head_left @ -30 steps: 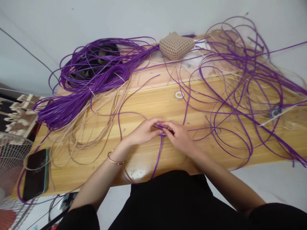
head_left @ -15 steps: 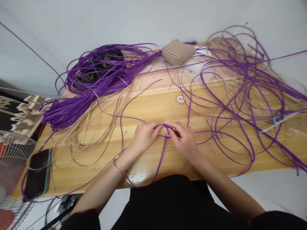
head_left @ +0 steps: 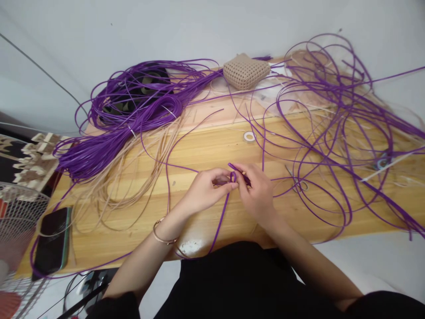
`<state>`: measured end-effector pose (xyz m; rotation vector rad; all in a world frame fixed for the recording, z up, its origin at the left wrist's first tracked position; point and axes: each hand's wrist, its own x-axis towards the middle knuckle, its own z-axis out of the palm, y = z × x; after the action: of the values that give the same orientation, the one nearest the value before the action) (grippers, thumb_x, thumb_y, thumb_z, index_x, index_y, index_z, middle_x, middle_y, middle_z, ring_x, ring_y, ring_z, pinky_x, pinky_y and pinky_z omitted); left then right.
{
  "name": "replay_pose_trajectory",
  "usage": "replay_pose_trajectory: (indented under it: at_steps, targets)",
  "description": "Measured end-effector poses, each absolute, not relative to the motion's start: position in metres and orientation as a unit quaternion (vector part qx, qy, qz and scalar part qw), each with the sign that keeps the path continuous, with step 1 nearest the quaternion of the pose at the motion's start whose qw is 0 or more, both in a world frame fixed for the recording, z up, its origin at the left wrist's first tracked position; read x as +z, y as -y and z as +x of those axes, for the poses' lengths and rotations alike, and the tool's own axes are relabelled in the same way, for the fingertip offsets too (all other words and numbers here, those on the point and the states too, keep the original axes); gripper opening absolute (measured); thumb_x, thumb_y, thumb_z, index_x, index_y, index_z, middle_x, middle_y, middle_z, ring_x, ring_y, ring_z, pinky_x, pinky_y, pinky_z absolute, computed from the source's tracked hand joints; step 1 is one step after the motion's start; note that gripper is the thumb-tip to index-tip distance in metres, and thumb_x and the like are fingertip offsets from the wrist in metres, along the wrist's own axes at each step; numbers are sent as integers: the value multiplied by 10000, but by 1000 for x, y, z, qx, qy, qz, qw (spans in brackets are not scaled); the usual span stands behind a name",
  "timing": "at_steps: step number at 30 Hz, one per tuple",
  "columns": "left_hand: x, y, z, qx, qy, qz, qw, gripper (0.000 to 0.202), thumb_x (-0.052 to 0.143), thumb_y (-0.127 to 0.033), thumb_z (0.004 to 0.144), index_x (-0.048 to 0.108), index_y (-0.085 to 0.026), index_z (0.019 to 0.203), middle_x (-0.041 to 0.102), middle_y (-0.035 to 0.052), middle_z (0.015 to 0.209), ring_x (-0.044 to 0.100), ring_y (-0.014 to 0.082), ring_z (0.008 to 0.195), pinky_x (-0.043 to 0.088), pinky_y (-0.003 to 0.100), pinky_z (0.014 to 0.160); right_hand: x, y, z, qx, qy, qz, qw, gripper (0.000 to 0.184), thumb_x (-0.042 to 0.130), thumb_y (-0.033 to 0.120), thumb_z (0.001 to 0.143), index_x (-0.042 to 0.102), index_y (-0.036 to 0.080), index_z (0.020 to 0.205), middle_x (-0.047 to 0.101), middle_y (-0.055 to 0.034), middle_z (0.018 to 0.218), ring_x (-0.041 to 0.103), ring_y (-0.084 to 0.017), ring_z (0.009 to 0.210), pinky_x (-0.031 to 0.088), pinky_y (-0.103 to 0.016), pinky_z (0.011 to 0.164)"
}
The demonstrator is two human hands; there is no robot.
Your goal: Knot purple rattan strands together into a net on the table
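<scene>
the knot in the purple cord [head_left: 233, 177] is hidden between the fingers of the left hand [head_left: 206, 191] and right hand [head_left: 257, 195], too small to make out.

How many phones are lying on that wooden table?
1. A dark phone lies face up near the table's near-left corner, partly ringed by a purple cord, left of the left hand. Others may be hidden under the cord bundles.
</scene>
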<state>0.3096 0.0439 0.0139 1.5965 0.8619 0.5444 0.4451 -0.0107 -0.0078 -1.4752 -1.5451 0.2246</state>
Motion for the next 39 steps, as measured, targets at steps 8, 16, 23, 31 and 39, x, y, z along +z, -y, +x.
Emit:
replay_pose_trajectory:
  at_steps: [8,16,23,31,39]
  targets:
    - [10,-51,307,217,-350,610,676,183,641,-252,749,628,-93,839,659,38,670,598,113,618,475,244,642,1,9,460,198,590,-611,490,186,515,199,864,657,177,983,673,-44,920,635,-135,786,531,-252,676]
    - [12,-53,307,230,-339,635,655,174,627,-241,768,673,-91,843,664,40,668,587,105,612,464,230,630,23,6,485,384,597,-560,428,152,622,239,769,698,160,875,708,-39,811,663,-145,711,549,-242,629]
    - [16,-52,307,228,-345,635,652,152,637,-225,760,677,-90,818,665,37,656,588,104,603,472,223,627,20,4,485,434,541,-558,456,238,684,308,724,691,135,887,705,-61,814,663,-155,704,544,-259,629]
    - [18,-51,307,217,-346,643,648,141,651,-232,747,680,-99,782,669,40,651,588,104,593,462,216,597,26,0,491,535,511,-535,408,316,723,254,648,640,131,928,661,-20,690,608,-101,569,493,-197,521]
    - [19,-53,306,209,-325,617,685,166,678,-240,718,683,-101,809,663,34,646,584,102,571,462,223,571,33,-4,494,570,517,-535,349,283,715,191,620,566,157,857,644,9,620,599,-95,537,450,-178,497]
